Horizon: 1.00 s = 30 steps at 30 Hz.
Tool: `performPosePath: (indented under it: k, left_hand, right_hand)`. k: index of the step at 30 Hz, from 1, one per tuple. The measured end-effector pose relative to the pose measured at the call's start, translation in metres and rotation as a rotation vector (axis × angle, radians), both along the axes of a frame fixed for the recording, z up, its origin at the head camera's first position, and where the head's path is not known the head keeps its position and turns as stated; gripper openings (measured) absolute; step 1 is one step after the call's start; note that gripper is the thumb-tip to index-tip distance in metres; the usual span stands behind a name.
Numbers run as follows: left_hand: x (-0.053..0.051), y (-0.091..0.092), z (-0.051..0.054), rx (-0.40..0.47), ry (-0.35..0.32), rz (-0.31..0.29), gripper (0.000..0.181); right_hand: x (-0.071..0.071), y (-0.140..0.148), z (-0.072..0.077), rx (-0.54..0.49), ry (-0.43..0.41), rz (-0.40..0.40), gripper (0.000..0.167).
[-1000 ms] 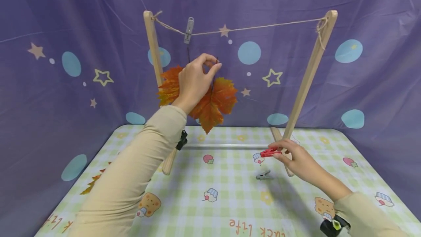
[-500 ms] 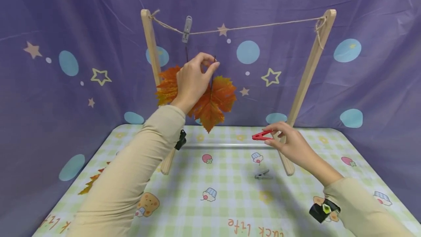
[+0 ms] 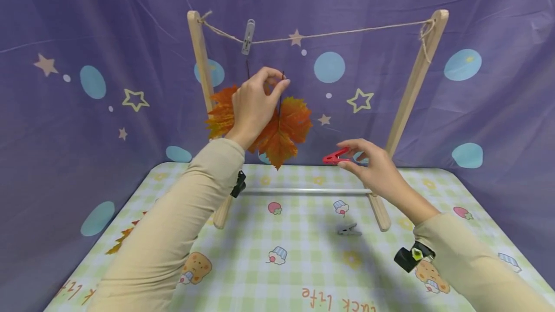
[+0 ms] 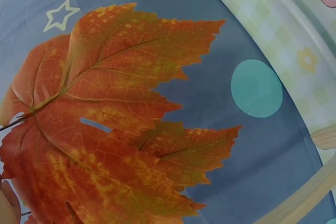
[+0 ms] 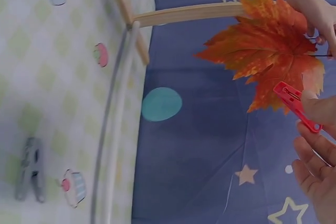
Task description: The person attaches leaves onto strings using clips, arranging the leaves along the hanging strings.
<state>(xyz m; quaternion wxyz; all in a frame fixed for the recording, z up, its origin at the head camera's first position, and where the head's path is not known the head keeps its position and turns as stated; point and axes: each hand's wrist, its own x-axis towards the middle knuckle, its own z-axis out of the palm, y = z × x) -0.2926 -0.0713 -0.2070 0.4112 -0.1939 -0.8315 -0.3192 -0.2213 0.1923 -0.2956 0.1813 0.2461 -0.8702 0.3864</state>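
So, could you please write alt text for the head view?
A person's left hand pinches an orange leaf by its stem below a string on a wooden frame; the right hand holds a red clothespin. A gray clothespin grips the string above another leaf; a second gray clothespin lies on the checked tablecloth.

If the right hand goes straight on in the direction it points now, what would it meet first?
Probably the orange leaf held by the left hand: it lies ahead of the red clip in the right hand, though depth is unclear.
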Motion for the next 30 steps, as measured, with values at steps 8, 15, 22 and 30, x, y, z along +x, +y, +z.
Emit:
performPosePath:
  k: [8, 15, 22, 30]
  left_hand:
    - [0.000, 0.001, 0.002, 0.012, 0.011, 0.007, 0.031]
    - [-0.001, 0.003, 0.003, 0.021, 0.032, 0.006, 0.030]
    - [-0.003, 0.002, 0.002, 0.027, 0.035, 0.015, 0.030]
    - [-0.001, 0.001, 0.004, 0.020, 0.003, 0.033, 0.028]
  right_hand:
    - [-0.011, -0.012, 0.023, -0.097, -0.044, -0.015, 0.038]
    - [-0.017, -0.019, 0.033, -0.133, -0.024, -0.015, 0.040]
    - [-0.022, -0.026, 0.042, -0.163, 0.016, -0.021, 0.044]
    - [-0.027, -0.036, 0.051, -0.251, 0.045, -0.054, 0.040]
